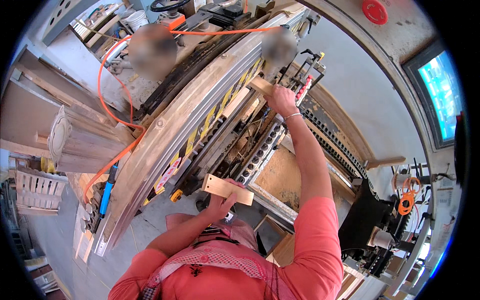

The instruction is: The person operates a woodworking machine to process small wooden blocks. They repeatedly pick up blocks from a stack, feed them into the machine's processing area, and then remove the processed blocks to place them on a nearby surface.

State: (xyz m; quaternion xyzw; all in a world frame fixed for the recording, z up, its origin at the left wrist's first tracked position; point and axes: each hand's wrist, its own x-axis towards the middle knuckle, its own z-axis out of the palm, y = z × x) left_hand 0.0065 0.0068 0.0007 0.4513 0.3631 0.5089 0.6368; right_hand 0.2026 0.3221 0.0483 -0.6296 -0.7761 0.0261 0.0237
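Note:
In my left hand [221, 204], held in front of my waist, is a short flat wooden block [227, 190] with small holes near its left end. My fingers are closed around its middle. My right arm reaches far forward over the machine bed. The right hand [283, 101] grips a second wooden block [261, 85], which sticks out to the left of my fingers near the far end of the yellow-and-black striped rail [220, 107]. Whether that block touches the machine cannot be made out.
A long wood-topped metal beam [175, 115] crosses on the left, with an orange hose [100, 87] looping over it. A blue air gun [107, 192] hangs at its near end. At right are a lit screen [440, 95] and a red stop button [375, 11]. Sawdust covers a panel [280, 177].

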